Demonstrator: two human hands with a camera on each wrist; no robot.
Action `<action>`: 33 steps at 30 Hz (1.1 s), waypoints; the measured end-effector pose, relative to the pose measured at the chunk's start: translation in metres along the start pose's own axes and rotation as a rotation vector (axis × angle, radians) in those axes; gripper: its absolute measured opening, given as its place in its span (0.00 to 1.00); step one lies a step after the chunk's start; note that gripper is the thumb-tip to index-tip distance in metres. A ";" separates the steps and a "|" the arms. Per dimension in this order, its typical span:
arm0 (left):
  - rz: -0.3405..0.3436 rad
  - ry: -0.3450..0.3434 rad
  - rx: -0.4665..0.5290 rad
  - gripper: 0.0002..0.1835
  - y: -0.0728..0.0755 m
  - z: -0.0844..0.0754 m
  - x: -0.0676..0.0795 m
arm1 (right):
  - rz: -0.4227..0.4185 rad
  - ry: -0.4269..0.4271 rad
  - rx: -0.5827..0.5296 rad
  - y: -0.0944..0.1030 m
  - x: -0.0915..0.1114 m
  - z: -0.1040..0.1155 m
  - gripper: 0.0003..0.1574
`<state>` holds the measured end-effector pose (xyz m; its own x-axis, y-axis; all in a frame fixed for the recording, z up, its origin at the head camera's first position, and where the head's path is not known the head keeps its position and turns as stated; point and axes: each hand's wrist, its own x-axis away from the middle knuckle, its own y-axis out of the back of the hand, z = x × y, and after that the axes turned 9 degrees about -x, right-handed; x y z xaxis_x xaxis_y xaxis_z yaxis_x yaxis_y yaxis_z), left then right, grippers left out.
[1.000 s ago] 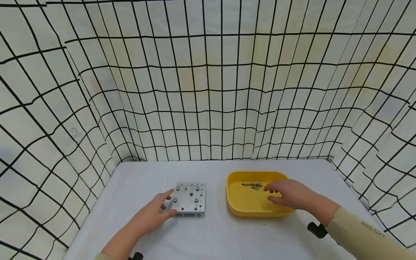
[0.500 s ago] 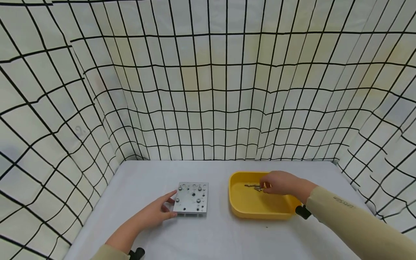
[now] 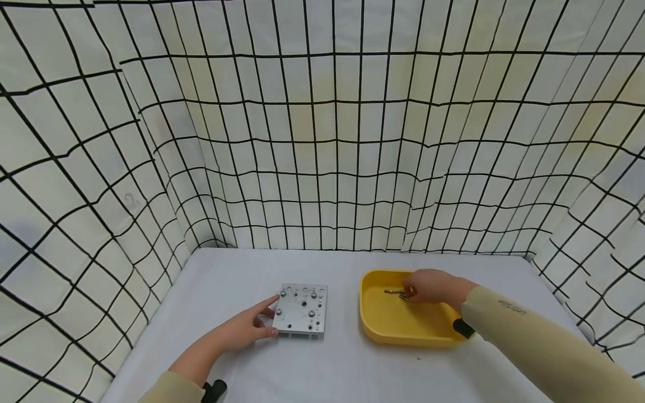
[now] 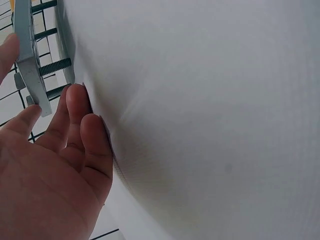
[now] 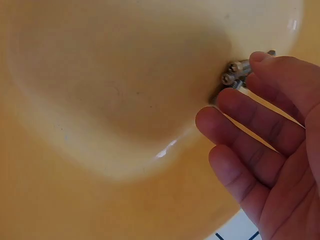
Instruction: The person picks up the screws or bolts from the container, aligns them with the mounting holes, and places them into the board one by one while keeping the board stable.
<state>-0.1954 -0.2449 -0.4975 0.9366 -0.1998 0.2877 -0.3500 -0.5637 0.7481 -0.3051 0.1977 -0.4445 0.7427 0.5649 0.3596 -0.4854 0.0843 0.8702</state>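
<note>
A square silver metal plate (image 3: 299, 309) with drilled holes stands on the white table in the head view. Several bolts pass through it, and threaded shanks (image 4: 55, 66) protrude beneath. My left hand (image 3: 241, 331) holds the plate's left side, its thumb at the near corner and its index finger farther back. The other fingers curl close under the edge in the left wrist view. Inside a yellow tray (image 3: 403, 340) on the right, my right hand (image 3: 432, 285) pinches at a small pile of socket-head screws (image 5: 230, 77). Its thumb touches one screw; the fingertips partly hide the pile.
White cloth covers the table (image 3: 342, 369). White walls with a black grid (image 3: 347, 168) enclose the back and both sides. A tiny dark speck (image 3: 418, 359) lies in front of the tray.
My right hand has moved left and down into the tray, from above its right side to the screws, and its fingers have closed there. The left hand has come onto the plate's edge.
</note>
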 end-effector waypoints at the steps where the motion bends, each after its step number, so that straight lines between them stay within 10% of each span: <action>1: 0.001 -0.004 0.003 0.46 0.000 0.000 0.000 | 0.002 0.003 -0.003 -0.001 -0.002 -0.001 0.06; 33: 0.054 -0.025 0.049 0.44 0.006 0.005 0.003 | 0.020 -0.012 -0.029 -0.017 -0.016 0.001 0.14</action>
<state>-0.1943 -0.2528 -0.4952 0.9166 -0.2511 0.3113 -0.3998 -0.5900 0.7014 -0.3081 0.1862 -0.4646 0.7385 0.5566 0.3806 -0.5128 0.0971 0.8530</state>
